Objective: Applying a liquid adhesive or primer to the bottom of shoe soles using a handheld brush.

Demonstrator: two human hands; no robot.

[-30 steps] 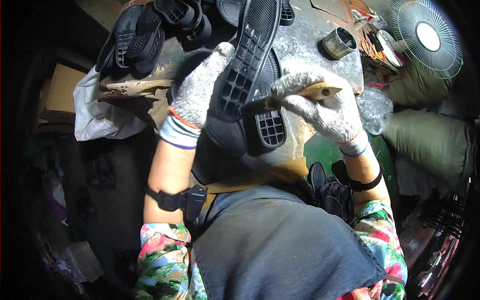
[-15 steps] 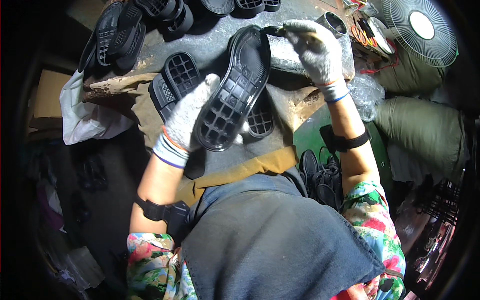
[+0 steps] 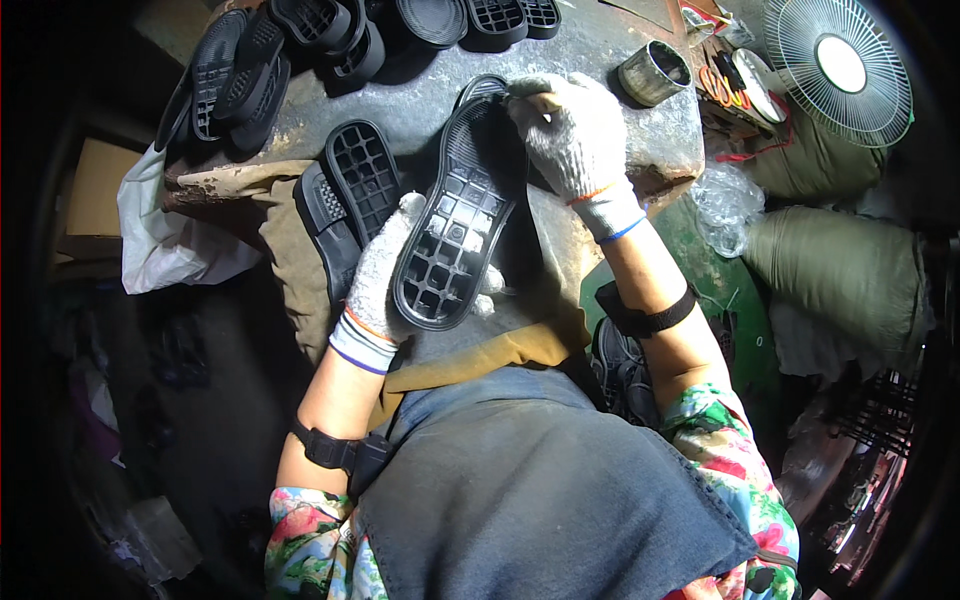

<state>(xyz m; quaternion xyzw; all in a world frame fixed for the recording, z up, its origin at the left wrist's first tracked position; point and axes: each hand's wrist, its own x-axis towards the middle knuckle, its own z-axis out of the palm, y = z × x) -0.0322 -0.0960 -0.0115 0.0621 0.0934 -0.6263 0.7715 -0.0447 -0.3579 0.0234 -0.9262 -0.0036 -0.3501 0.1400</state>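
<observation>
My left hand [image 3: 378, 270], in a white knitted glove, grips a black shoe sole [image 3: 455, 235] by its lower end, fingers wrapped behind it. The sole's gridded side faces up, and a pale sheen lies over its middle. At the top end of the sole, my right hand [image 3: 570, 130], also gloved, is closed with thumb and fingers pinched by the rim; what they hold is hidden. Beside my left hand, another gridded sole [image 3: 362, 175] rests on a sole with a textured heel [image 3: 325, 215] over the cloth on my lap.
More black soles [image 3: 350, 45] line the far side of the worn table [image 3: 420, 95]. A metal can [image 3: 653, 75] stands near the right corner. Beyond it are orange-handled scissors [image 3: 720, 85] and a fan [image 3: 840, 65]. Green bundles [image 3: 840, 265] lie at right, a white sack [image 3: 170, 225] at left.
My right hand has moved left and down to the top end of the sole. The held sole has come slightly nearer and sits more upright in view. The can now shows fully.
</observation>
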